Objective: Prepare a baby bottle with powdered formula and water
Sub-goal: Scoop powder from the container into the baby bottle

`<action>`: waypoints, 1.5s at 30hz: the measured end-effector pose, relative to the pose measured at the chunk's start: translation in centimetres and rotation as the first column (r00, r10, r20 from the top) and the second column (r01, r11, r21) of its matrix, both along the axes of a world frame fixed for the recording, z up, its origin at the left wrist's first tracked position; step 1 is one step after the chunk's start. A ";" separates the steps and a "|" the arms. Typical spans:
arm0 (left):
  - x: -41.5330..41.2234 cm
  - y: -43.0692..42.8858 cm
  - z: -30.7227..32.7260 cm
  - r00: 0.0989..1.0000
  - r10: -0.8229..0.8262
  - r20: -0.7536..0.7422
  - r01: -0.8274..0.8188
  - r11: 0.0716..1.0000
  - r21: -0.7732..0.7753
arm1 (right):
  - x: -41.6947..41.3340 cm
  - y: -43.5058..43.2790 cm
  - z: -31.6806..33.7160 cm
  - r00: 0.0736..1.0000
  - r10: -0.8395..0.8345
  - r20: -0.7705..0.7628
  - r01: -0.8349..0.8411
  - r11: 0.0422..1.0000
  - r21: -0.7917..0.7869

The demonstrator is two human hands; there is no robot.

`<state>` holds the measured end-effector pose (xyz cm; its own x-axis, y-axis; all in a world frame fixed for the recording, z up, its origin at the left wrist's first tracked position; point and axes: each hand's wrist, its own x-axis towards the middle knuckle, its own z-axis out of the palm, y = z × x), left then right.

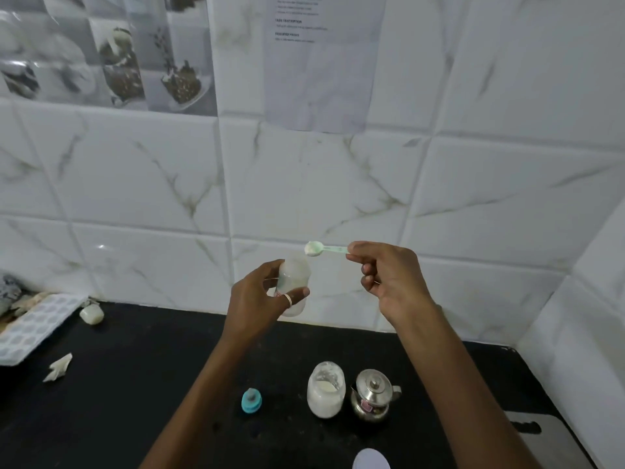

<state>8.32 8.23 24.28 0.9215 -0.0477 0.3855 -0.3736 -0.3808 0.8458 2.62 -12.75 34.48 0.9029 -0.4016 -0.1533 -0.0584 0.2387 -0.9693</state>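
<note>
My left hand (262, 301) grips a translucent baby bottle (295, 279), open at the top and raised in front of the tiled wall. My right hand (385, 277) pinches the handle of a pale green scoop (323, 249) holding white powder, its bowl just above and right of the bottle's mouth. Down on the black counter stand an open glass jar of white formula powder (325, 390) and a small steel kettle with a lid (372, 394). The bottle's teal ring with its teat (251, 401) lies left of the jar.
A white ice-cube tray (33, 324) lies at the counter's left edge, with a small white cap (92, 314) and a crumpled white scrap (59, 367) near it. A white rounded object (370, 459) pokes in at the bottom. A steel surface (541, 441) sits at the right.
</note>
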 end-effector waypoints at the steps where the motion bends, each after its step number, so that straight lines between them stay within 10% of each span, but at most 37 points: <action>1: -0.2 -0.1 0.2 1.000 0.000 0.011 -0.001 1.000 0.006 | 0.0 0.0 0.2 1.000 0.003 0.000 -0.003 1.000 -0.013; 15: -0.9 -0.6 1.2 0.998 0.034 0.046 -0.037 0.997 0.075 | -0.6 1.4 -0.7 0.980 0.019 0.199 0.063 0.915 -0.398; 27: -1.0 -0.3 0.7 0.998 0.045 0.032 -0.049 0.990 0.132 | -1.2 2.4 -1.8 0.912 0.145 0.384 0.262 0.515 -0.817; 45: -1.4 -0.3 0.6 0.999 0.045 0.019 -0.047 0.995 0.092 | -1.4 1.9 -3.4 0.738 0.447 0.505 0.542 0.054 -0.839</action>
